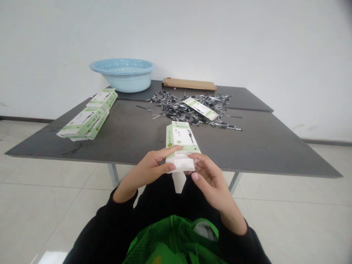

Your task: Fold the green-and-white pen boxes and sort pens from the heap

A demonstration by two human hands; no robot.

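The left hand (152,165) is pinching a green-and-white pen carton (182,137) sitting between both hands; the right hand (213,179) is curling, a fingertip touching its near right corner. Its lettering is appearing too small to read. Beyond the hands, pens (176,109) are lying heaped.

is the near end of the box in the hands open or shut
Not fully shut: a loose white flap sticks out below the near end of the box.
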